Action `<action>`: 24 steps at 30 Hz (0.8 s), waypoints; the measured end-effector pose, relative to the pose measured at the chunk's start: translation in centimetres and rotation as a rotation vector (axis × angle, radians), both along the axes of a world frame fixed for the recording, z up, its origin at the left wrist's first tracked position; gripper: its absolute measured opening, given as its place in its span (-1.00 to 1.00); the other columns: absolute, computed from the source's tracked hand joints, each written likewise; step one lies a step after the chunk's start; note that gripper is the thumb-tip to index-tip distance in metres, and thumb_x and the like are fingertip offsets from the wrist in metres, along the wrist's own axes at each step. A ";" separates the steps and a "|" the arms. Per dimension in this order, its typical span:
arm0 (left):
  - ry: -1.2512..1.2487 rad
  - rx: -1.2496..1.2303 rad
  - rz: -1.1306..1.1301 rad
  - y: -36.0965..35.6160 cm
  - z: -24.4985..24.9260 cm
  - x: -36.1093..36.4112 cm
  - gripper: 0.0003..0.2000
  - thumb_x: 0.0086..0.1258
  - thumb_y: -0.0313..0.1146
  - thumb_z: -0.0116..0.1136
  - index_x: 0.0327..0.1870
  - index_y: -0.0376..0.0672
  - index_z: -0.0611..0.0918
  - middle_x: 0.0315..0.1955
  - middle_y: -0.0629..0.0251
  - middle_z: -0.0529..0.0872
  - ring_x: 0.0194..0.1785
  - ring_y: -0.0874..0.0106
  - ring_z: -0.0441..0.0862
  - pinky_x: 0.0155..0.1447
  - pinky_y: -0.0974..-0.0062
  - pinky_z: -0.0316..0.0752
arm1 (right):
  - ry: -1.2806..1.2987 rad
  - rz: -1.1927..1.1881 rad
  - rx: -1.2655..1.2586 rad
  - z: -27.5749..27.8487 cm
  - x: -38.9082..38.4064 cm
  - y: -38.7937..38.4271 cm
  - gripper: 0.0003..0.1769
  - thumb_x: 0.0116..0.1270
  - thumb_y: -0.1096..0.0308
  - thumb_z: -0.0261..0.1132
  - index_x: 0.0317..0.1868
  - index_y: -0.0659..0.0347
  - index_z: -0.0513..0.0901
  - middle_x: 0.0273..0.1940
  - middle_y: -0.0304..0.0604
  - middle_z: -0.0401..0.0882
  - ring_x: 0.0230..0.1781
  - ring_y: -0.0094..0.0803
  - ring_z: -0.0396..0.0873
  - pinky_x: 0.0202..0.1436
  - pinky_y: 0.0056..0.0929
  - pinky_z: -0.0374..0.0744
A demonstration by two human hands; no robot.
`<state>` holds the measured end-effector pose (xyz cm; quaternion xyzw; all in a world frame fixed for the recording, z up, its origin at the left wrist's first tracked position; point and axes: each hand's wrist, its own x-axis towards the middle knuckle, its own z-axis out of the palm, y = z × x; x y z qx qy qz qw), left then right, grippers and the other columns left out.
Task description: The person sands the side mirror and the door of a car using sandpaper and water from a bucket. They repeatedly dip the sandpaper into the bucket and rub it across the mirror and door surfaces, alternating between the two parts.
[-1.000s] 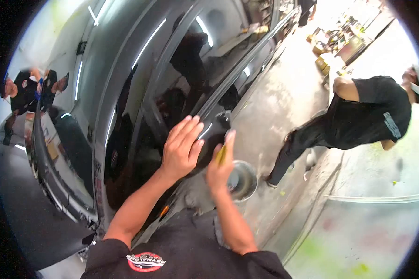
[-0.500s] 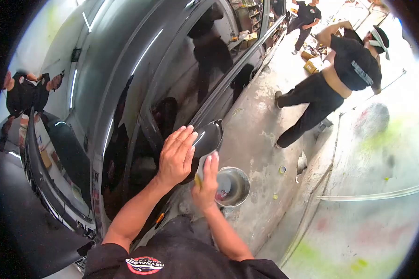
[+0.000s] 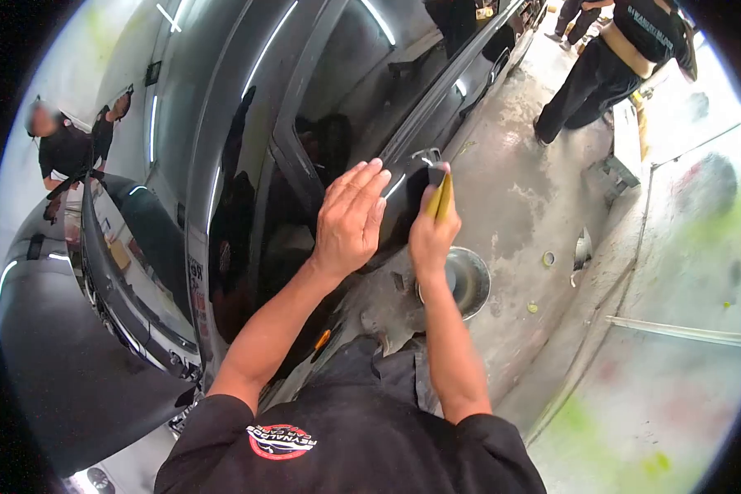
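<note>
Beside me stands a glossy black car (image 3: 259,177), its side full of reflections. My left hand (image 3: 347,221) lies open against a shiny black part (image 3: 403,191) that juts from the car's side and resembles a mirror housing; the fingers are extended close together. My right hand (image 3: 432,235) grips a flat yellow-and-grey piece (image 3: 441,198), upright near the outer end of that part. Its exact kind cannot be made out, and the fingers hide some of it. Below the right forearm, partly covered by it, a round metal bucket (image 3: 479,280) sits on the floor.
Another person (image 3: 605,74) in dark clothes stands farther along the aisle, with another's legs (image 3: 575,20) behind. On the right runs a paint-stained wall (image 3: 692,247). A tape roll (image 3: 549,258) and a grey bracket-like piece (image 3: 611,177) lie on the concrete floor (image 3: 510,189).
The view has shifted, and both hands now appear farther right and higher. My right hand has turned the yellow-and-grey piece more upright. The other person appears farther away.
</note>
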<state>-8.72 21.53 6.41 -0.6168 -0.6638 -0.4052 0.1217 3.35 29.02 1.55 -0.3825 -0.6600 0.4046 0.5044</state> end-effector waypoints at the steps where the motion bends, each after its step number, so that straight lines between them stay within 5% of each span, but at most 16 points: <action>1: -0.001 -0.001 0.001 0.0 -0.1 0.0 -0.69 0.53 -0.43 0.14 0.22 -0.29 0.69 0.24 -0.01 0.70 0.31 0.00 0.63 0.42 0.12 0.47 | 0.029 0.009 -0.105 0.4 0.0 0.5 -0.46 0.55 0.51 0.18 0.50 0.38 0.41 0.50 0.32 0.35 0.57 0.20 0.29 0.60 -0.09 0.30; 5: 0.032 -0.002 0.008 0.1 0.0 0.2 -0.66 0.49 -0.41 0.20 0.23 -0.27 0.69 0.23 0.00 0.71 0.29 0.00 0.64 0.41 0.12 0.48 | 0.042 0.059 0.109 -3.6 1.2 -8.5 -0.28 0.52 0.55 0.13 0.63 0.44 0.12 0.64 0.44 -0.05 0.69 0.30 -0.06 0.70 0.02 0.02; 8: 0.087 -0.026 0.008 0.6 0.2 0.3 -0.63 0.48 -0.36 0.24 0.25 -0.26 0.68 0.26 -0.01 0.69 0.31 -0.03 0.61 0.43 0.11 0.46 | 0.106 0.017 0.148 -3.5 0.4 -6.0 -0.28 0.54 0.55 0.12 0.63 0.45 0.11 0.64 0.43 -0.04 0.69 0.28 -0.04 0.70 0.02 0.04; 10: 0.157 -0.067 0.019 0.7 0.7 0.6 -0.61 0.48 -0.32 0.24 0.28 -0.24 0.67 0.28 -0.01 0.67 0.35 -0.03 0.59 0.44 0.10 0.44 | 0.140 -0.003 0.055 -1.8 0.1 0.0 -0.42 0.58 0.47 0.14 0.54 0.46 0.31 0.55 0.43 0.21 0.59 0.24 0.23 0.62 -0.08 0.25; 11: 0.223 -0.154 0.044 0.6 1.2 1.0 -0.54 0.55 -0.18 0.20 0.36 -0.22 0.61 0.37 -0.03 0.60 0.43 -0.04 0.51 0.52 0.07 0.35 | 0.132 0.038 -0.102 -0.8 0.6 2.7 -0.50 0.59 0.39 0.18 0.44 0.46 0.45 0.41 0.44 0.43 0.40 0.28 0.47 0.46 -0.07 0.45; 12: 0.329 -0.262 0.076 0.6 1.8 1.3 -0.42 0.52 -0.04 0.20 0.44 -0.19 0.54 0.48 -0.02 0.48 0.53 -0.02 0.38 0.57 0.05 0.25 | 0.121 0.167 -0.326 -0.8 2.0 5.0 -0.65 0.64 0.21 0.22 0.03 0.41 0.64 -0.36 -0.08 0.64 -0.31 -0.31 0.64 -0.01 -0.29 0.61; 13: 0.438 -0.323 0.095 0.9 2.6 2.0 -0.36 0.49 0.02 0.21 0.48 -0.18 0.50 0.52 -0.01 0.41 0.57 -0.02 0.32 0.59 0.03 0.21 | 0.172 0.338 -0.709 0.1 4.3 6.8 -0.65 0.64 0.11 0.26 -0.09 0.29 0.59 -0.34 -0.30 0.42 -0.32 -0.54 0.47 0.00 -0.39 0.65; 14: 0.547 -0.381 0.114 1.4 3.3 2.6 -0.30 0.46 0.07 0.22 0.51 -0.17 0.46 0.56 0.00 0.35 0.60 -0.01 0.27 0.60 0.02 0.18 | 0.561 0.309 -0.732 -1.6 4.9 6.6 -0.62 0.61 0.05 0.28 0.00 0.25 0.54 -0.22 -0.34 0.37 -0.25 -0.57 0.46 0.09 -0.33 0.72; 15: 0.579 -0.413 0.086 2.1 3.4 3.1 -0.29 0.44 0.08 0.23 0.51 -0.17 0.45 0.56 0.00 0.34 0.60 0.00 0.25 0.61 0.01 0.17 | 0.574 0.277 -0.757 -2.9 6.6 6.6 -0.61 0.60 0.06 0.30 0.06 0.23 0.47 -0.14 -0.34 0.32 -0.19 -0.59 0.43 0.17 -0.17 0.76; 20: 0.806 -0.584 0.009 8.5 3.3 5.6 -0.26 0.35 0.05 0.28 0.50 -0.16 0.45 0.55 0.04 0.35 0.62 0.03 0.22 0.64 0.01 0.13 | 0.531 0.104 -0.989 -9.8 15.4 2.1 -0.77 0.61 0.23 0.29 -0.04 0.24 0.53 -0.22 -0.38 0.39 -0.29 -0.61 0.47 0.06 -0.29 0.79; 24: 1.024 -0.717 -0.134 12.2 1.9 5.7 -0.54 0.41 -0.05 0.23 0.19 -0.15 0.66 0.51 0.20 0.43 0.59 0.12 0.28 0.64 0.07 0.15 | 0.512 0.089 -1.100 -14.4 19.5 -0.4 -0.87 0.60 0.35 0.29 -0.04 0.22 0.56 -0.22 -0.36 0.49 -0.36 -0.59 0.52 -0.12 -0.29 0.84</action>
